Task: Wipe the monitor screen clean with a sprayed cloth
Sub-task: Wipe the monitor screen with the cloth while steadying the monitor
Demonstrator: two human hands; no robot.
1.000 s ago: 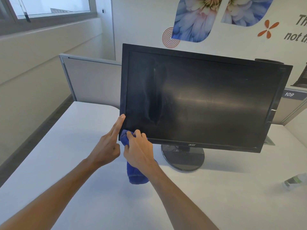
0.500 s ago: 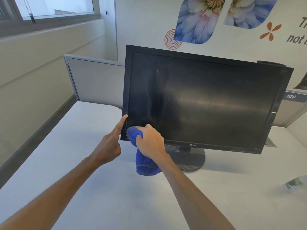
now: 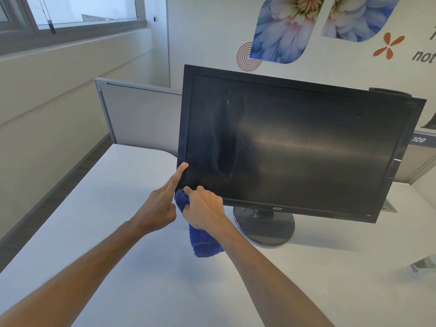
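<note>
A black monitor (image 3: 297, 147) stands on a round base on the white desk (image 3: 118, 232), its dark screen streaked on the left part. My right hand (image 3: 205, 210) grips a blue cloth (image 3: 203, 243) and presses its top end against the screen's lower left corner; the rest of the cloth hangs down below my wrist. My left hand (image 3: 160, 206) has its index finger stretched out, touching the monitor's left bezel just above that corner, with the other fingers curled and nothing held.
A spray bottle (image 3: 423, 265) lies at the desk's right edge. A grey partition panel (image 3: 139, 116) stands behind the desk on the left. The wall with flower graphics is close behind the monitor.
My right hand with the cloth slid right along the screen's bottom edge, then came back left to the lower left corner. The left index finger stayed on the bezel.
</note>
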